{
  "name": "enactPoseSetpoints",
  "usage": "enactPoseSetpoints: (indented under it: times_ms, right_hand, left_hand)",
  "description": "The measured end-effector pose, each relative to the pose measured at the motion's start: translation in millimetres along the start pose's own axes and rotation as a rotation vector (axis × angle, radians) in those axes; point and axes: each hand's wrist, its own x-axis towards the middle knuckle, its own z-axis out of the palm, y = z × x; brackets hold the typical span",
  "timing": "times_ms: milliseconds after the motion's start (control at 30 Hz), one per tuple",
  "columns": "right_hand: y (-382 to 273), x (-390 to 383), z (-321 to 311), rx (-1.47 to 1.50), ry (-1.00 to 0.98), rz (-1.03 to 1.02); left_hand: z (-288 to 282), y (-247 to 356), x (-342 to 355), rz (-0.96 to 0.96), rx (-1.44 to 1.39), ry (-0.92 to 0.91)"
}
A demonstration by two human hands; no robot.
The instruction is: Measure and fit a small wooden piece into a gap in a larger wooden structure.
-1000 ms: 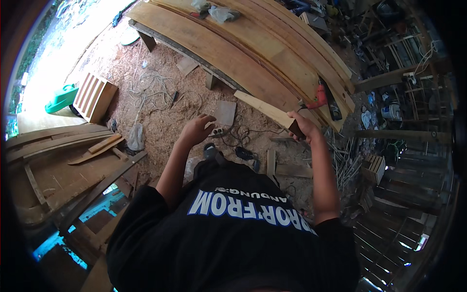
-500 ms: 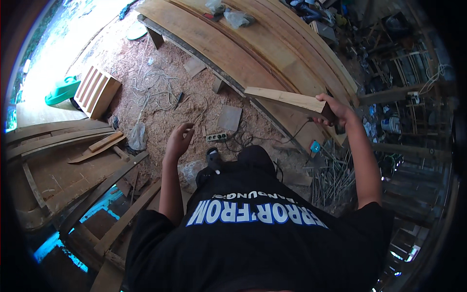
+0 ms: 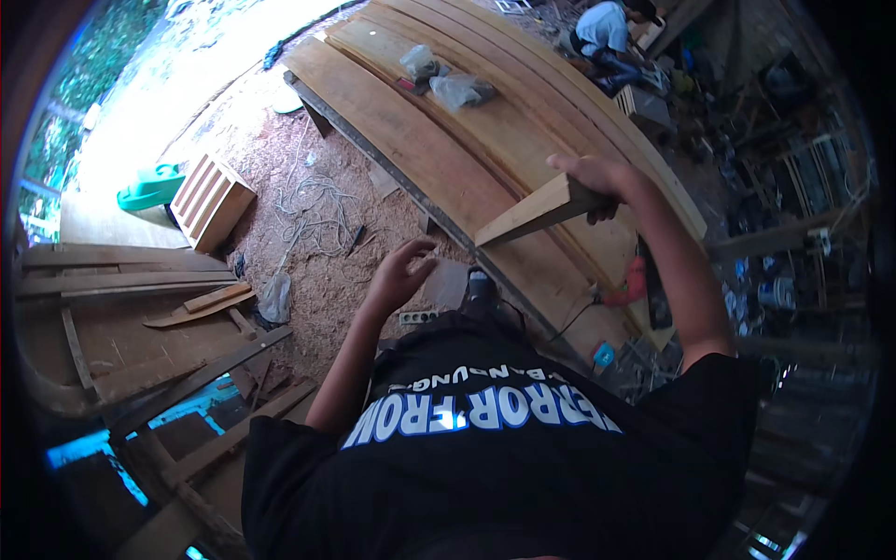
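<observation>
My right hand (image 3: 602,182) grips one end of a short, tapering light-wood piece (image 3: 527,213), held slantwise over the long planks (image 3: 448,163) on the bench. I cannot tell whether its far end touches them. My left hand (image 3: 401,273) hangs open with loosely bent fingers above the shavings-covered floor (image 3: 317,261), left of the bench. A red power drill (image 3: 623,289) with a dark lower part lies on the planks below my right arm, partly hidden by it. Clear plastic bags (image 3: 462,91) lie farther up on the planks.
A person (image 3: 607,37) crouches beyond the bench. To the left are a slatted wooden crate (image 3: 212,201), a green plastic object (image 3: 149,191) and leaning boards (image 3: 121,261). Tangled cords (image 3: 313,210) and a power strip (image 3: 418,317) lie on the floor. Dark clutter (image 3: 775,271) fills the right side.
My right hand has moved up over the planks, turning the wood piece so its far end points down-left. My view has shifted, bringing the other person into view. My left hand remains open.
</observation>
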Motion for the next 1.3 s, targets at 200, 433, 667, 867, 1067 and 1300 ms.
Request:
enactPoseSetpoints:
  times_ms: [200,433,667,867,1067,1300]
  right_hand:
    - [-15.7,37.1,-9.6,-0.302,0.696,-0.545]
    - [-14.1,56.2,-37.5,0.27,0.406,-0.953]
    - [-32.5,89.8,-30.7,0.578,-0.031,-1.117]
    - [-22.6,109.7,-4.2,0.797,-0.385,-1.347]
    - [-39.9,126.1,7.1,0.528,-0.301,-1.419]
    - [-70.6,128.4,10.8,0.488,-0.287,-1.282]
  left_hand:
    - [106.8,74.5,126.8,0.299,0.163,0.076]
    - [137.3,78.7,169.6,0.084,0.23,0.162]
    - [142.0,69.3,161.0,0.028,0.31,0.35]
    - [122.9,60.0,139.0,-0.137,0.268,0.433]
    - [110.3,56.2,128.6,-0.199,0.26,0.469]
    - [89.4,32.2,143.9,-0.213,0.202,0.473]
